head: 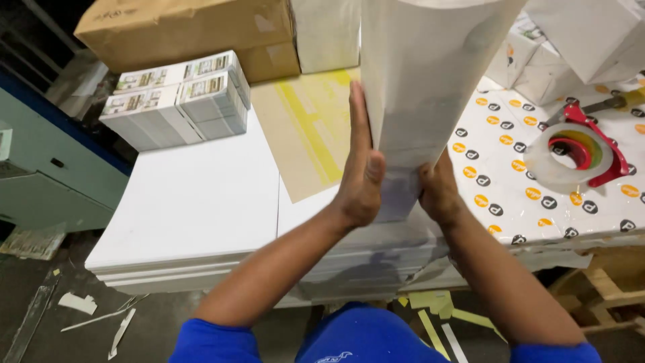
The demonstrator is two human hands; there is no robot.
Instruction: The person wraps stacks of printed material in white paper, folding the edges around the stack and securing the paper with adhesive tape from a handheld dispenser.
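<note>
A tall white wrapped bundle point(430, 74) stands upright between my two hands, rising out of the top of the view. My left hand point(361, 168) presses flat against its left side with the fingers pointing up. On the lower right edge of the bundle, my right hand point(438, 191) grips it, partly hidden behind it. The bundle's lower end rests on a stack of white sheets point(195, 202).
Small printed packs point(178, 101) lie stacked at the back left beside a brown cardboard box point(195, 30). A tan sheet with yellow marks point(309, 128) lies on the stack. A red tape dispenser point(581, 151) sits on dotted wrapping paper point(510, 195) at right. Scraps litter the floor.
</note>
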